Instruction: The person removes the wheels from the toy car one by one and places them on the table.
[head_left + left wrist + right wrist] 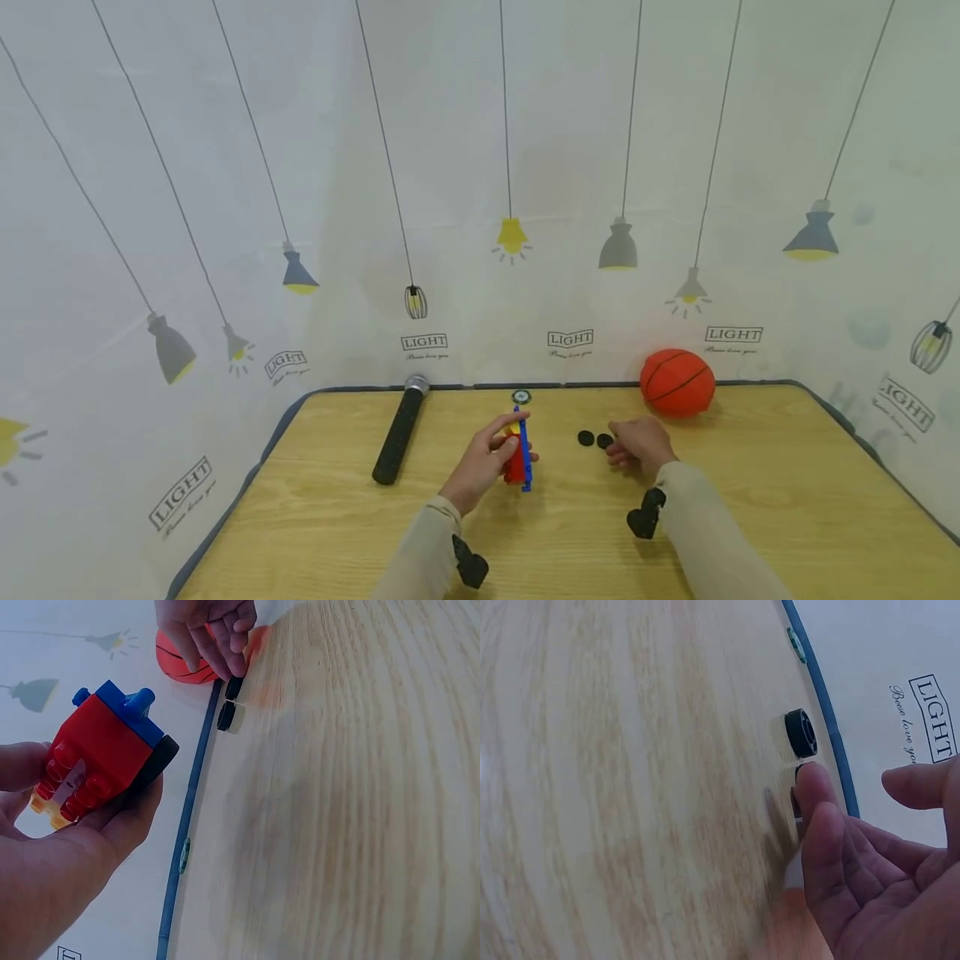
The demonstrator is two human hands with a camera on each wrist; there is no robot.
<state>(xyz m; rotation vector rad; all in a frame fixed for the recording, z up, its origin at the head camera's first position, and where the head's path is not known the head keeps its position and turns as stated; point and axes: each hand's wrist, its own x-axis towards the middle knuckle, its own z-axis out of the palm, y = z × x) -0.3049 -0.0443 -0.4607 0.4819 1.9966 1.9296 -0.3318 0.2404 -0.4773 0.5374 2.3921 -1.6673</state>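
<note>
My left hand [482, 464] grips a toy car [516, 454] built of red, blue and yellow blocks, holding it above the table. In the left wrist view, red studs and blue axle stubs show on the toy car [97, 750], and a black wheel [156, 761] sits at its lower side. Two loose black wheels lie on the table, a nearer-left wheel [586, 437] and a second wheel [604, 440]. My right hand [639, 444] is beside the second wheel, partly covering it in the right wrist view. Its thumb stands apart from the fingers, with nothing held between them.
A black microphone [401, 429] with a silver head lies to the left on the wooden table [315, 517]. At the back edge is a small round green-and-white chip [521, 397]. An orange-red ball [678, 382] with black lines rests at the back right, near the white printed backdrop [480, 300].
</note>
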